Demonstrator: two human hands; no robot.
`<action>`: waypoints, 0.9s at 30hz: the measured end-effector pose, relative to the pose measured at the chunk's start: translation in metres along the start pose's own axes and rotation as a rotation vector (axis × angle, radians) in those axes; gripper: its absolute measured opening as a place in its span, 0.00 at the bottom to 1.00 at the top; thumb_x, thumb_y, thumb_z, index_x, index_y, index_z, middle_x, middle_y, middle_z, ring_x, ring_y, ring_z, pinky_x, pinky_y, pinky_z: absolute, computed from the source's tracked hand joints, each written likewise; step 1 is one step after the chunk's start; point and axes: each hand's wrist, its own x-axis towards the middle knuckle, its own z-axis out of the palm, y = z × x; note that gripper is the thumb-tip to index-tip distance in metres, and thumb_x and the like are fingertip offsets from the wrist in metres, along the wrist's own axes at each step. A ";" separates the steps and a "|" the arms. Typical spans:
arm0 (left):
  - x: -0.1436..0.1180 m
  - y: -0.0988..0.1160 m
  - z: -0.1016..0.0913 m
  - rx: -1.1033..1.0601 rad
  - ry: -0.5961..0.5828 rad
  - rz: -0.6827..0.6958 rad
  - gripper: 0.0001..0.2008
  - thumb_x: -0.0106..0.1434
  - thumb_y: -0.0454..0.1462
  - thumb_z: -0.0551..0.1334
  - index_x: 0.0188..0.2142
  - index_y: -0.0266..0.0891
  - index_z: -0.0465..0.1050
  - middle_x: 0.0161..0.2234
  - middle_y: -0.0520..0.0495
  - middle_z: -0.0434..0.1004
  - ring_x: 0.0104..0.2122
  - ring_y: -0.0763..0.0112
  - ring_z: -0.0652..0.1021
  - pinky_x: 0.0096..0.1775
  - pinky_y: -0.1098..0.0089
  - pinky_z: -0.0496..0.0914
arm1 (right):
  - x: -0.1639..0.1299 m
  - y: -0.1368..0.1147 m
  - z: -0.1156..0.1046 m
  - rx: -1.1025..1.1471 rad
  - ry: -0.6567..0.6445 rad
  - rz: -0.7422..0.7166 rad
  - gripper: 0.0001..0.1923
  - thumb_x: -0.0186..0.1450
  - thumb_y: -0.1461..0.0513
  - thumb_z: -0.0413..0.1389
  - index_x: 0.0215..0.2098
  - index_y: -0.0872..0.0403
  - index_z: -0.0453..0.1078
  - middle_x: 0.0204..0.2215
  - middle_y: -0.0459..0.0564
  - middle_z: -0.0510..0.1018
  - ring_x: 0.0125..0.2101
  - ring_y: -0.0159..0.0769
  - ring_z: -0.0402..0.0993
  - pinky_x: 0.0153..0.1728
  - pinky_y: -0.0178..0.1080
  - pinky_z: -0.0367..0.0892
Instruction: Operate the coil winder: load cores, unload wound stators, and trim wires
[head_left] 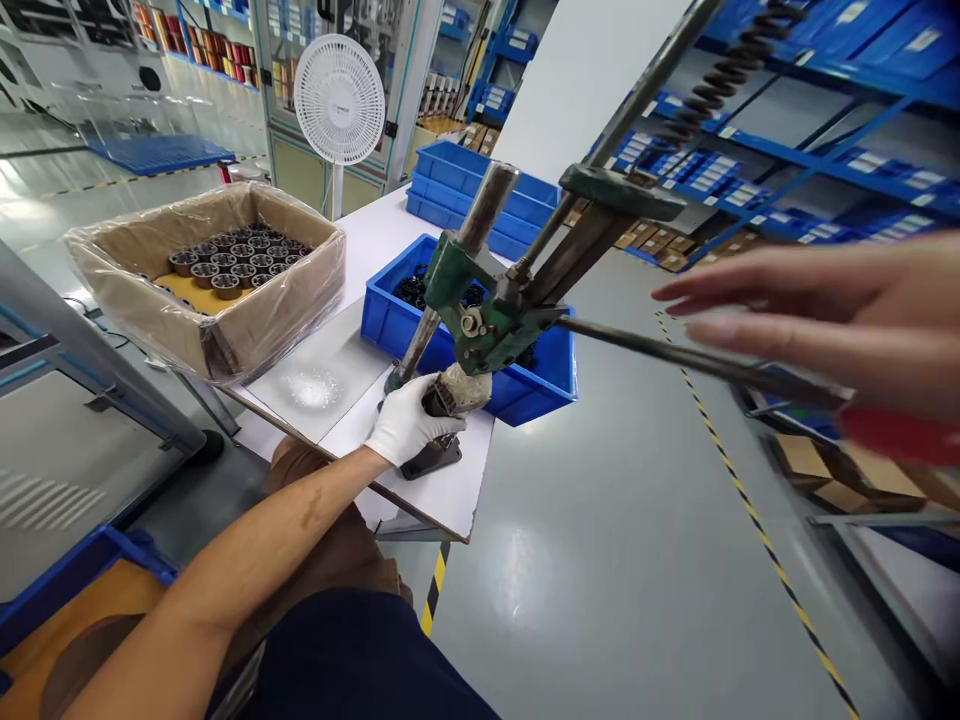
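While the left hand (409, 420), in a white glove, is curled tight around a small round metal part (457, 392) at the foot of the green press (480, 310), the bare right hand (832, 310) floats with flat, open fingers just above the long lever (675, 355) (its red grip (900, 435) sits below the palm) and holds nothing. I think the part should sit straight under the ram, and the glove must stay clear. Behind, on the white surface (450, 495), sit a blue bin (532, 385) and a cardboard box (217, 270) of metal rings.
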 end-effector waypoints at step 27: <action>-0.005 -0.005 -0.005 0.073 0.009 0.167 0.28 0.49 0.43 0.75 0.49 0.41 0.76 0.48 0.43 0.79 0.48 0.54 0.78 0.52 0.55 0.72 | -0.039 0.048 0.222 0.502 -0.191 0.001 0.35 0.70 0.37 0.43 0.20 0.54 0.64 0.21 0.49 0.68 0.23 0.34 0.65 0.28 0.38 0.64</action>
